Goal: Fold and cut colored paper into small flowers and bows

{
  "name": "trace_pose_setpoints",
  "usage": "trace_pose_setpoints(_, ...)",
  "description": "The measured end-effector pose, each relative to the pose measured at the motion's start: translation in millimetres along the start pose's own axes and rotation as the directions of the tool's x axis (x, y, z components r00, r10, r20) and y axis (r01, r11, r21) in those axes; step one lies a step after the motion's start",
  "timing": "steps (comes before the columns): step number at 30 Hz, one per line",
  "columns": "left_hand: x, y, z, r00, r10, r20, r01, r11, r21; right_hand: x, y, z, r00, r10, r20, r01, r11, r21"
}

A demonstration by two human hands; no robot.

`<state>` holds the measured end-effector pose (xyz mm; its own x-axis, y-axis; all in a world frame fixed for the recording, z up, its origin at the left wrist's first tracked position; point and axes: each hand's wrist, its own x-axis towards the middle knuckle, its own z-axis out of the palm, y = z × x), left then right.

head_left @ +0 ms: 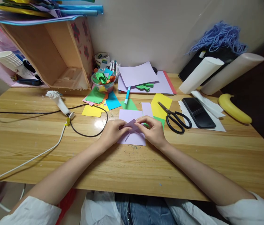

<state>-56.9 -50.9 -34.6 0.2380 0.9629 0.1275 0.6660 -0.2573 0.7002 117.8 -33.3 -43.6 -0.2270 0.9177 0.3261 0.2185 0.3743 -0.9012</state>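
Everything is placed by the purple sheet [130,114] under the hands. Well to its left stands a white glue gun [59,101], not in use. Nearer on its left lies yellow paper [92,111], and beyond its far left corner is a tub [103,88] filled with paper scraps. Over the sheet's left part, the left hand [113,129] pinches a small purple piece [132,124] between thumb and fingers. The right hand [151,129], over the sheet's right part, grips the same piece in a close pinch. The piece looks folded, so shaping seems under way, but it is not set down or finished; how many folds are left cannot be told, nor whether it is joined to the sheet. To the right of the sheet, the scissors [175,117] lie untouched on the paper's edge, suggesting that cutting is paused or done.
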Motion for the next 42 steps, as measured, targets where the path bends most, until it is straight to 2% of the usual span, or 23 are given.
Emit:
trace_pose_setpoints(10,0.7,-0.9,-0.7,0.999,-0.026,0.031,0.029,0.996,-0.086,-0.7,1.9,-0.4,0.999,0.05,-0.011,-0.05,0.998,0.038)
trace_pose_setpoints(19,1.0,-2.2,3.4,0.999,0.013,-0.029,-0.014,0.999,-0.03,-0.1,1.5,2.9,0.995,0.099,-0.028,-0.095,0.991,0.099)
trace_pose_setpoints(22,0.6,-3.0,2.9,0.998,0.017,-0.056,-0.019,0.999,-0.032,0.4,3.8,2.3,0.99,0.128,0.057,-0.134,0.984,0.114)
trace_pose_setpoints(24,0.5,-3.1,1.3,0.998,0.03,-0.064,-0.032,0.999,-0.032,0.5,5.2,1.3,0.978,0.146,0.148,-0.157,0.985,0.067)
trace_pose_setpoints(26,0.4,-3.1,-0.4,0.997,0.053,-0.062,-0.055,0.998,-0.028,0.4,6.5,0.2,0.971,0.157,0.183,-0.163,0.986,0.019)
trace_pose_setpoints(36,2.6,-6.7,-9.4,0.997,0.055,0.045,-0.051,0.994,-0.093,-0.5,14.8,-1.0,0.986,0.127,0.108,-0.129,0.992,0.009)
trace_pose_setpoints(42,0.0,0.7,-12.3,0.993,0.105,0.047,-0.107,0.994,0.037,-1.5,8.1,-2.3,0.989,0.035,0.143,-0.023,0.996,-0.085)
